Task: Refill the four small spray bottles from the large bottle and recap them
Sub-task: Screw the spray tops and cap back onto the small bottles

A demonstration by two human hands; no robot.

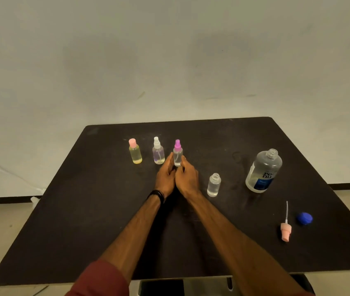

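On the black table [84,210], my left hand [165,175] and my right hand [188,178] both grip the lower part of a small clear spray bottle with a magenta spray top [177,151], which stands upright. To its left stand a clear bottle with a white spray top [158,151] and a yellowish bottle with a pink cap [135,151]. An uncapped small clear bottle [214,185] stands to the right of my hands. Further right stands the large bottle [263,170], open, partly filled. A pink spray top with its tube [286,228] and a blue cap [304,218] lie at the front right.
The table's far edge meets a pale wall [169,60]. A light floor with a dark baseboard [3,199] lies to the left. A grey object [191,285] sits under the table's near edge.
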